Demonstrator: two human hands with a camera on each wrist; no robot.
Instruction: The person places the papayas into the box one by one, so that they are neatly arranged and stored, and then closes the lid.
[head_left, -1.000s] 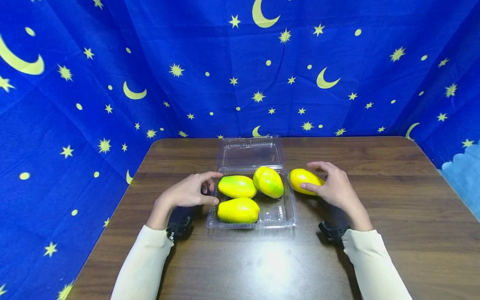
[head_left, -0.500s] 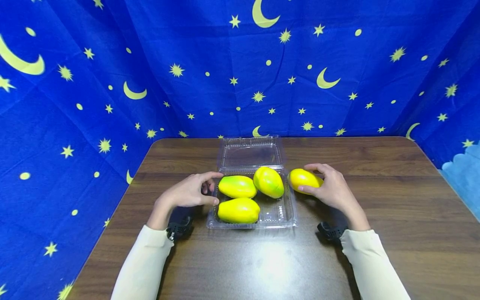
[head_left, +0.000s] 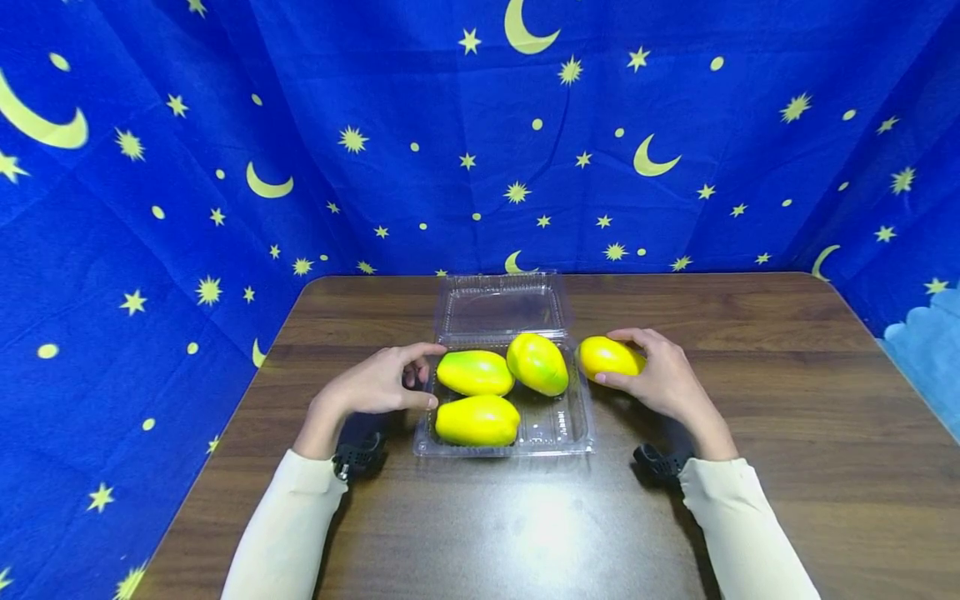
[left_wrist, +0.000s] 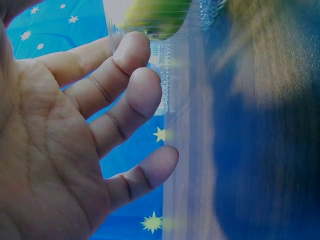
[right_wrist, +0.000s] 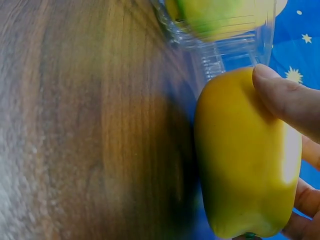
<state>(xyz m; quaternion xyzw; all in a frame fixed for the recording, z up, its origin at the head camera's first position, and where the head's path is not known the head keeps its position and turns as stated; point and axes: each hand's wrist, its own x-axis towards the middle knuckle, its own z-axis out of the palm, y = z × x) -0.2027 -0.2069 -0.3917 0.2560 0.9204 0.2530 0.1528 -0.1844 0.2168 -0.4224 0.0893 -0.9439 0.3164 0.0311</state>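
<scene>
In the head view, my right hand grips a yellow papaya just right of the clear plastic box. The right wrist view shows the thumb lying over that papaya, with fingers curled behind it. Three yellow-green papayas are in the box: one at the back left, one at the front left, and one at the back right. At the box's left wall, my left hand has its fingers relaxed, with thumb and index fingertips right at the rim. In the left wrist view its palm holds nothing.
The box's clear lid is folded back flat on the wooden table, toward the far edge. A blue curtain with moons and stars hangs behind and along the sides. Black wrist cameras sit under both wrists.
My right thumb and fingers have slid slightly left, further round the right-hand papaya. My left hand, the box and the papayas inside it stay where they were.
</scene>
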